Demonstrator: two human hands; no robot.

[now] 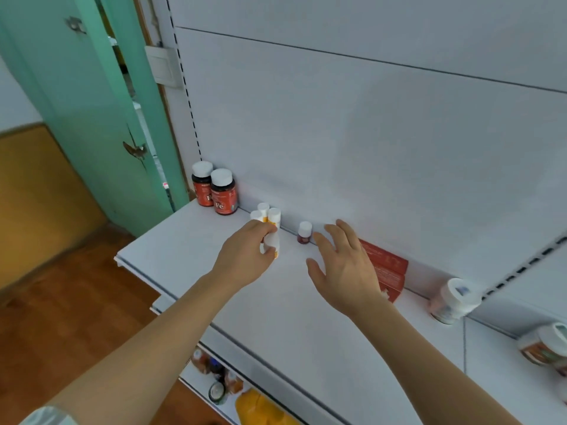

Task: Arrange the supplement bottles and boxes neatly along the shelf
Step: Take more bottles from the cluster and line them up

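Observation:
On the white shelf point(276, 317), my left hand point(245, 256) grips a small white bottle with an orange label point(272, 244), just in front of three similar small white bottles point(267, 215) by the back wall. Two dark bottles with red labels and white caps point(218, 190) stand at the shelf's far left end. My right hand point(343, 268) hovers over the shelf with fingers spread, holding nothing. A small dark red bottle with a white cap point(304, 233) stands just past its fingertips. A red box point(389, 271) lies against the back wall, partly hidden by that hand.
A white jar point(454, 300) and an orange-labelled jar point(546, 345) sit at the shelf's right end. A lower shelf holds several bottles point(214, 378) and a yellow item point(260, 406). A green door point(101, 111) and wooden floor point(76, 317) lie to the left.

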